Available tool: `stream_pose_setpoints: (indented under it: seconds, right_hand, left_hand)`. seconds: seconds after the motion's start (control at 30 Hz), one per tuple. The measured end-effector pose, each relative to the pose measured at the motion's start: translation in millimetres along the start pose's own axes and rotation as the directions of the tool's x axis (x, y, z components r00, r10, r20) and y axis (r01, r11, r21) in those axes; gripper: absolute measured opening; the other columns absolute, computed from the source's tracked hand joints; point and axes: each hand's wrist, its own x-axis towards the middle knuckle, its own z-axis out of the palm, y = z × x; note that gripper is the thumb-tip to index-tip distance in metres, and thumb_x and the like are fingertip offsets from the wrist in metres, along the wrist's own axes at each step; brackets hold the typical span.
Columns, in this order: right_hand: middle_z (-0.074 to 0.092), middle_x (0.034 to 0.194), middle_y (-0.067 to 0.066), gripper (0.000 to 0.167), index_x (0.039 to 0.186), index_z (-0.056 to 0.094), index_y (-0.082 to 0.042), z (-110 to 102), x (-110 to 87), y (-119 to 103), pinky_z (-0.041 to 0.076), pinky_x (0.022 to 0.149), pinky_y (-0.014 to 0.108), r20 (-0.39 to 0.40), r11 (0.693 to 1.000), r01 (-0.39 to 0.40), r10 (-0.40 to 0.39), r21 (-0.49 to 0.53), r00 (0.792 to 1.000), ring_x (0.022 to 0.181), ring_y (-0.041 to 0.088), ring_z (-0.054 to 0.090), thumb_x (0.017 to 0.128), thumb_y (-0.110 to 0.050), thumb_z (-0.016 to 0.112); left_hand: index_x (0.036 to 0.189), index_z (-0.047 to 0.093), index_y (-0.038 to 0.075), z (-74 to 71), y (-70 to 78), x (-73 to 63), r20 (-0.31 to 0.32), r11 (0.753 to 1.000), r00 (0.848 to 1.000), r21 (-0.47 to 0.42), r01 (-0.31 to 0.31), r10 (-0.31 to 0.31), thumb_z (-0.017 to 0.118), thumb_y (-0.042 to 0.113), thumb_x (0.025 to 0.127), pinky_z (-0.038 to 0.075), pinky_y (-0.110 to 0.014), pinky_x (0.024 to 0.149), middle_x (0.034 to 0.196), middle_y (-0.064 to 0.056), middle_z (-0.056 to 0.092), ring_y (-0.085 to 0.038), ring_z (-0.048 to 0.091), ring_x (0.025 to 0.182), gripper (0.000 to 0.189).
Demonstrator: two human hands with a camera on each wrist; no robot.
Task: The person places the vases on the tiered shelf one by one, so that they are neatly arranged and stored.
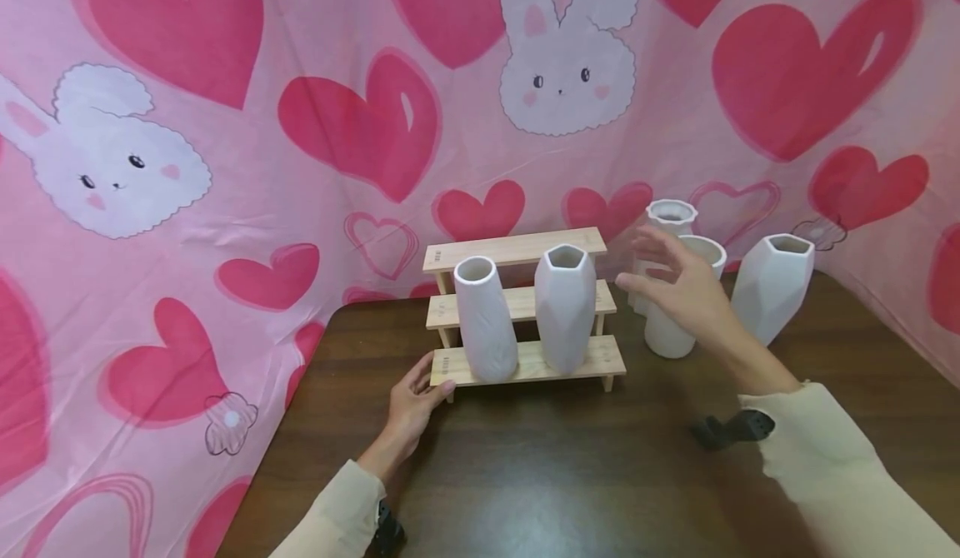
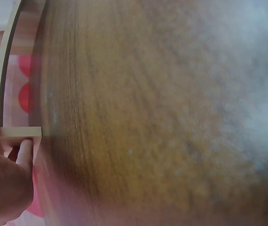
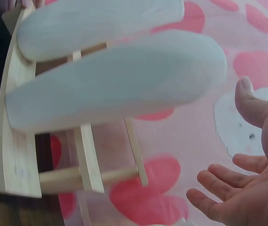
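Note:
A three-tier wooden display stand bears two white vases on its lowest step. One is a round, tapering vase; to its right stands a faceted vase with an angular mouth. My left hand grips the left end of the lowest step, its thumb in front and a finger against the stand's leg in the left wrist view. Right of the faceted vase, my right hand is raised with fingers spread and holds nothing. In the right wrist view the same faceted vase stands apart from the right hand's fingers.
Behind my right hand stand a white vase with a wavy rim and a wide-mouthed white vase, both partly hidden. Farther right is another faceted white vase. A pink heart-and-rabbit cloth hangs behind the dark wooden table.

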Motion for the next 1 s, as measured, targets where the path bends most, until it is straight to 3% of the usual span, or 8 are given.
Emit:
stream_pose_setpoints:
  seconds: [0.17, 0.3, 0.47, 0.63, 0.73, 0.87, 1.0]
  right_hand:
    - [0.052, 0.135, 0.016, 0.071, 0.146, 0.04, -0.014, -16, -1.1, 8, 0.04, 0.101, 0.05, -0.066, 0.999, 0.024, -0.026, -0.031, 0.997, 0.124, 0.032, 0.049, 0.085, -0.023, 0.075]
    - [0.052, 0.135, 0.017, 0.072, 0.146, 0.04, -0.012, -30, -0.3, 13, 0.04, 0.102, 0.043, -0.126, 0.997, -0.002, -0.008, -0.072, 0.992, 0.123, 0.032, 0.048, 0.084, -0.024, 0.076]
    - [0.045, 0.142, 0.022, 0.079, 0.148, 0.035, -0.009, -46, 5.1, 20, 0.032, 0.107, 0.05, -0.167, 0.994, -0.017, -0.001, -0.104, 0.986, 0.129, 0.037, 0.041, 0.083, -0.025, 0.077]
    - [0.03, 0.151, 0.025, 0.09, 0.153, 0.022, -0.01, -55, 10.1, 33, 0.024, 0.108, 0.059, -0.141, 0.991, -0.075, 0.059, -0.107, 0.988, 0.135, 0.047, 0.029, 0.084, -0.029, 0.076]
    - [0.023, 0.152, 0.03, 0.097, 0.154, 0.015, -0.009, -57, 11.7, 44, 0.025, 0.104, 0.064, -0.118, 0.987, -0.113, 0.099, -0.112, 0.988, 0.134, 0.053, 0.026, 0.083, -0.03, 0.076]
    - [0.031, 0.144, 0.034, 0.097, 0.152, 0.013, -0.004, -54, 14.6, 57, 0.033, 0.099, 0.061, -0.097, 0.981, -0.147, 0.136, -0.125, 0.986, 0.128, 0.049, 0.035, 0.083, -0.031, 0.076]
    - [0.038, 0.135, 0.035, 0.095, 0.15, 0.016, 0.002, -51, 16.2, 66, 0.031, 0.098, 0.06, -0.084, 0.974, -0.168, 0.157, -0.153, 0.984, 0.122, 0.047, 0.037, 0.084, -0.035, 0.074]
  left_hand:
    - [0.143, 0.047, 0.012, -0.2, 0.1, 0.0, -0.009, 1.0, 1.0, -0.009, -0.015, 0.015, 0.075, 0.013, 0.083, 0.049, -0.02, 0.081, 0.128, -0.021, 0.06, -0.022, 0.058, 0.11, 0.066]
    - [0.143, 0.047, 0.011, -0.3, 0.6, -0.2, -0.008, 1.0, 1.0, 0.0, -0.023, 0.023, 0.075, 0.013, 0.084, 0.049, -0.02, 0.081, 0.128, -0.021, 0.059, -0.024, 0.057, 0.112, 0.066]
    - [0.143, 0.046, 0.012, -0.1, 1.7, -0.8, -0.01, 1.0, 1.0, 0.003, -0.014, 0.014, 0.075, 0.012, 0.084, 0.049, -0.021, 0.082, 0.128, -0.021, 0.059, -0.025, 0.057, 0.113, 0.066]
    - [0.143, 0.047, 0.013, -0.2, 1.9, -0.7, -0.004, 1.0, 1.0, 0.001, -0.015, 0.015, 0.075, 0.012, 0.084, 0.049, -0.022, 0.082, 0.128, -0.02, 0.06, -0.025, 0.057, 0.113, 0.066]
    - [0.143, 0.047, 0.012, -0.4, 1.5, -1.3, 0.006, 1.0, 1.0, -0.004, -0.017, 0.017, 0.075, 0.012, 0.084, 0.05, -0.022, 0.082, 0.127, -0.021, 0.06, -0.024, 0.059, 0.111, 0.066]
    - [0.144, 0.046, 0.01, -0.5, 0.1, -1.3, 0.017, 1.0, 1.0, -0.013, -0.023, 0.023, 0.074, 0.013, 0.084, 0.049, -0.02, 0.081, 0.127, -0.022, 0.06, -0.022, 0.06, 0.108, 0.066]
    - [0.144, 0.045, 0.01, -0.4, -0.4, -1.3, 0.015, 0.999, 0.999, -0.018, -0.027, 0.028, 0.074, 0.013, 0.085, 0.049, -0.02, 0.081, 0.127, -0.022, 0.06, -0.02, 0.059, 0.107, 0.066]
